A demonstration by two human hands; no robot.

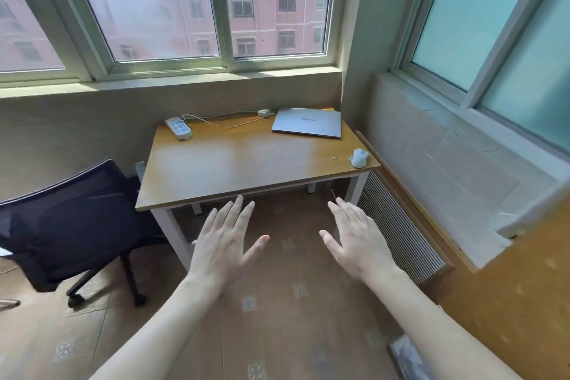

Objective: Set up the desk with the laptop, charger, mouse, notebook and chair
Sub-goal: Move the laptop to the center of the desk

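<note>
Hands (224, 241) and (357, 241) hover spread and empty before the desk (246, 163); the laptop (307, 122) lies shut at the back right corner, charger (265, 113) beside it. Risk sits with the mouse (359, 158) — right at the desk's edge, a careless reach could knock it off; the chair (71, 219) stands off left; no notebook shows.

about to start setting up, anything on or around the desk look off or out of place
Nothing is damaged or spilled. The mouse sits right at the desk's front right corner, near the edge. The chair stands off to the left, not at the desk. The laptop is closed at the back right.
</note>
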